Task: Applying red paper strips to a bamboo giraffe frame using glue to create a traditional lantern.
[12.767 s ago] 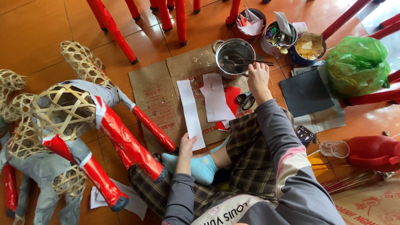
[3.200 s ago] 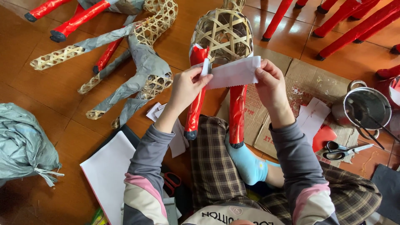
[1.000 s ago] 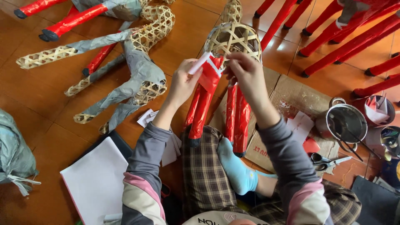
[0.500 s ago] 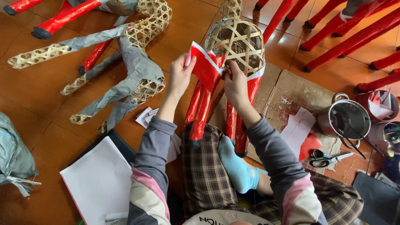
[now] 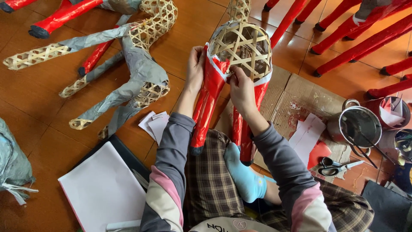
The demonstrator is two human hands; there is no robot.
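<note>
Plaid trousers (image 5: 210,180) and a blue sock (image 5: 242,178) fill the near edge, where the person sits on the floor with a woven bamboo frame (image 5: 244,47) stood up over the lap. A white sheet (image 5: 103,189) lies on the floor at the left, and a few small paper scraps (image 5: 154,124) sit just beyond it.

The red paper strip (image 5: 214,68) that was held out loose between the hands a moment ago now lies down on the frame's rim, above the red-wrapped legs (image 5: 206,111). The left hand (image 5: 195,68) is flat against the strip's outer side, fingers together, pressing it to the bamboo. The right hand (image 5: 241,88) has closed in beside it, its fingertips pinching the strip's edge against the weave at the lower rim. Judging from this, the piece is being stuck down and smoothed, adding one more patch of covering; most of the bamboo dome above is still bare.

To the right, on flattened cardboard (image 5: 296,99), lie scissors (image 5: 339,165), white and red offcuts (image 5: 307,137) and a metal pot (image 5: 354,124) with a stick in it. Farther left, a second frame (image 5: 137,73), partly covered in grey paper, lies on its side on the wooden floor (image 5: 189,25). Red legs of more figures (image 5: 356,38) cross the far right.
</note>
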